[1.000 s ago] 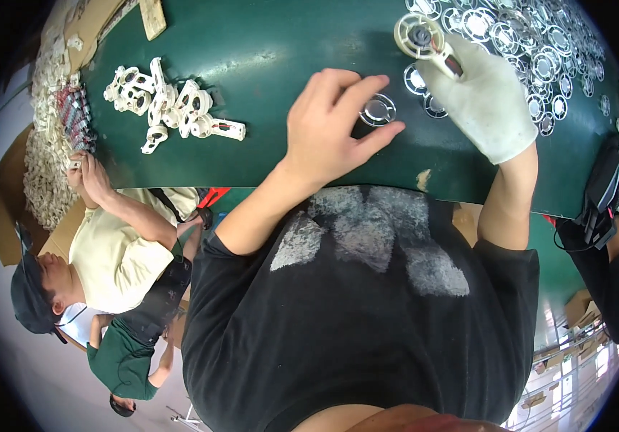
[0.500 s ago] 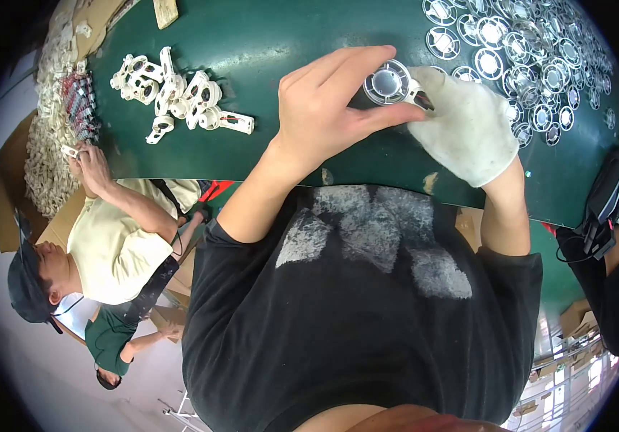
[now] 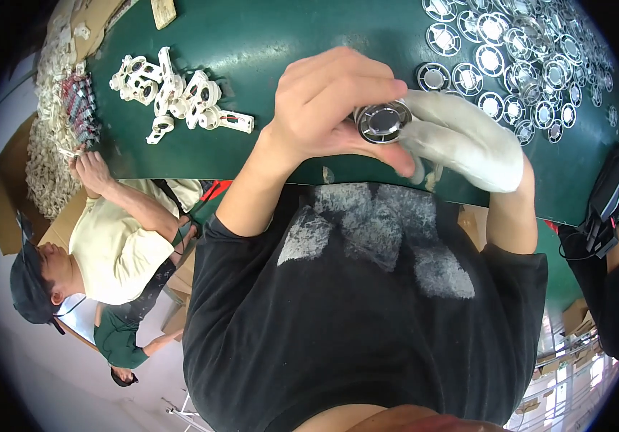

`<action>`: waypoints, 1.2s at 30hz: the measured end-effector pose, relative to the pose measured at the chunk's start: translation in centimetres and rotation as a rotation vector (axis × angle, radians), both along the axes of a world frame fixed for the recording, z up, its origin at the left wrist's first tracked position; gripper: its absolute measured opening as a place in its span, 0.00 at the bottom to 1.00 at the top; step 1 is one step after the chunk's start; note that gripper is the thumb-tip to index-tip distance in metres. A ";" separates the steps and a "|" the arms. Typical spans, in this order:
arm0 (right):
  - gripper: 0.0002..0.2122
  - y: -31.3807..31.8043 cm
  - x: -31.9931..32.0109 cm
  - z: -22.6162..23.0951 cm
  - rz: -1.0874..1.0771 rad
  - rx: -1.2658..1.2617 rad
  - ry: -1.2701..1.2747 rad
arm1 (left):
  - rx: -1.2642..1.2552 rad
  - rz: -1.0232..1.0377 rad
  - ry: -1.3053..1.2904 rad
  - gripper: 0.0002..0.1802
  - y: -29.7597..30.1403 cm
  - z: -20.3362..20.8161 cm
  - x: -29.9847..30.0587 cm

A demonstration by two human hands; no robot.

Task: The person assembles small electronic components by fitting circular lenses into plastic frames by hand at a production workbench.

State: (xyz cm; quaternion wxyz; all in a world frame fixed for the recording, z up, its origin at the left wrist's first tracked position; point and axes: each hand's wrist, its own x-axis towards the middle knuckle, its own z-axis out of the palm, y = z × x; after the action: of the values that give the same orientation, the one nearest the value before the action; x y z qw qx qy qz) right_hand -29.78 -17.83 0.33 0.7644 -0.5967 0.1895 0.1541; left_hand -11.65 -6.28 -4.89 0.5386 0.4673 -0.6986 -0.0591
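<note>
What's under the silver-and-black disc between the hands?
Only green tabletop shows, around the silver-and-black disc and hands. Anything against its underside is covered by the disc, the bare left hand and gloved right hand.

The left forearm (image 3: 258, 189) angles up rightward into the bare left hand (image 3: 327, 106), fingers (image 3: 371, 90) bent above its outstretched thumb (image 3: 396, 155), while the right forearm (image 3: 514, 216) rises to the white-gloved right hand (image 3: 468, 142), angled inward, fingers pointing left.
</note>
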 end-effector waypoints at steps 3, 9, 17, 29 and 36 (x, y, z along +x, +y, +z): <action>0.20 0.9 0.9 -0.8 0.046 -0.254 0.057 | 0.015 -0.043 -0.032 0.41 -0.1 0.3 0.5; 0.13 3.0 0.7 -2.1 -0.286 -0.691 -0.189 | 0.289 -0.167 0.402 0.25 1.3 0.4 -0.5; 0.11 3.3 -0.2 -1.8 -0.423 -0.815 -0.109 | 0.464 -0.117 0.429 0.11 0.2 2.7 -0.3; 0.16 2.3 0.3 -2.6 -0.545 -0.641 -0.064 | 0.528 0.411 0.697 0.20 -5.2 5.7 14.7; 0.16 2.2 0.5 -2.0 -0.447 -0.695 -0.018 | 1.060 1.045 -0.433 0.26 12.5 4.4 18.2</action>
State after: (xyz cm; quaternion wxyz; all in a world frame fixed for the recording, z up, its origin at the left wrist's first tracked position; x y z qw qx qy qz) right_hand -29.23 -15.58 -1.65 0.5338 -0.7647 0.3486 -0.0939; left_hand 6.59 6.18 -0.45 0.0526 0.9326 -0.3556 -0.0312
